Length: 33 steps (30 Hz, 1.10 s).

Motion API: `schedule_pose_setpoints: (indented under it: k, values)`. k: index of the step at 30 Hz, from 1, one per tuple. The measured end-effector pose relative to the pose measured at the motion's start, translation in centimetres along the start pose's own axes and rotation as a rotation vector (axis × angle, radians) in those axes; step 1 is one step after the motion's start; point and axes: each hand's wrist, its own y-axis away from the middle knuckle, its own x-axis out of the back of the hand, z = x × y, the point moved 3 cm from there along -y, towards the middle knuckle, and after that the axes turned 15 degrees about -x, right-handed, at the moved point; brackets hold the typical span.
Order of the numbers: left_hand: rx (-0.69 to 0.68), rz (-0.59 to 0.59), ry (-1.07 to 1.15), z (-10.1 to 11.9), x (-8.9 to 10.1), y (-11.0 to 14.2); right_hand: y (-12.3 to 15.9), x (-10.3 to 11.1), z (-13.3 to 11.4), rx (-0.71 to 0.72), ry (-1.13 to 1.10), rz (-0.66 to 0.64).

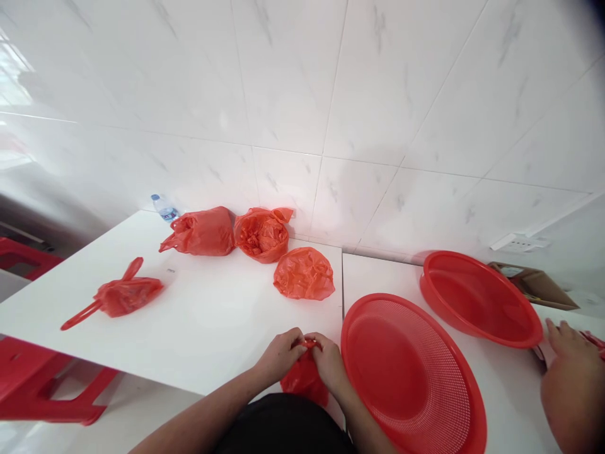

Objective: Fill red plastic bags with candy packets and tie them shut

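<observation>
Marble-look tiled wall [302,82], white bench [203,315], left hand [278,356] and right hand [328,364] gripping red plastic bag [305,381], red mesh basket [406,378] just beside

Four plastic bags [202,232] on a table [212,328], bottle [164,208] behind them — mesh basket [352,334], tray [501,334] to the right

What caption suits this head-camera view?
Left hand and right hand grip the neck of a red plastic bag beside a red mesh basket.
</observation>
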Motion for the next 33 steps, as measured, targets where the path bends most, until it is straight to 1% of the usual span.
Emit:
schedule_pose_setpoints:
  k: [3, 6, 9, 11, 14, 16, 17, 19, 22, 26, 28, 30, 33]
  values:
    - [0.003, 0.012, -0.001, -0.2, 0.1, 0.1, 0.0, 0.0, -0.3, -0.003, -0.081, -0.054]
    - [0.009, 0.021, -0.001, -0.4, 0.1, 0.4, 0.4, 0.4, -0.6, -0.061, -0.157, -0.127]
    - [0.017, 0.041, 0.019, -0.7, 0.2, 0.7, 0.9, 1.0, -0.7, -0.117, -0.258, -0.161]
    - [0.01, 0.044, 0.017, -0.7, 0.2, 0.8, 1.2, 1.3, -0.6, -0.116, -0.29, -0.164]
    - [-0.067, 0.057, 0.001, -0.5, 0.1, 1.0, 1.3, 1.5, -0.5, -0.046, -0.238, -0.118]
    - [-0.116, 0.053, 0.042, -0.3, 0.0, 1.0, 1.2, 1.6, -0.4, -0.004, -0.178, -0.084]
    - [-0.114, 0.038, 0.067, -0.3, -0.1, 0.9, 1.2, 1.5, -0.4, 0.009, -0.143, -0.07]
    - [-0.059, 0.005, 0.081, -0.4, -0.2, 0.9, 1.1, 1.5, -0.4, 0.025, -0.055, -0.028]
    - [0.006, 0.002, 0.051, -0.5, -0.1, 0.8, 1.1, 1.4, -0.5, 0.02, 0.121, 0.05]
    - [0.005, 0.019, 0.095, -0.2, -0.2, 0.9, 1.1, 1.3, -0.2, -0.036, 0.322, 0.196]
    - [-0.002, 0.031, 0.105, -0.1, -0.4, 0.9, 1.2, 1.2, 0.0, -0.054, 0.36, 0.262]
    - [-0.009, 0.032, 0.09, 0.1, -0.5, 0.9, 1.2, 1.1, 0.2, -0.065, 0.384, 0.299]
    - [-0.011, 0.013, 0.057, 0.2, -0.7, 0.8, 1.2, 1.0, 0.0, -0.03, 0.329, 0.293]
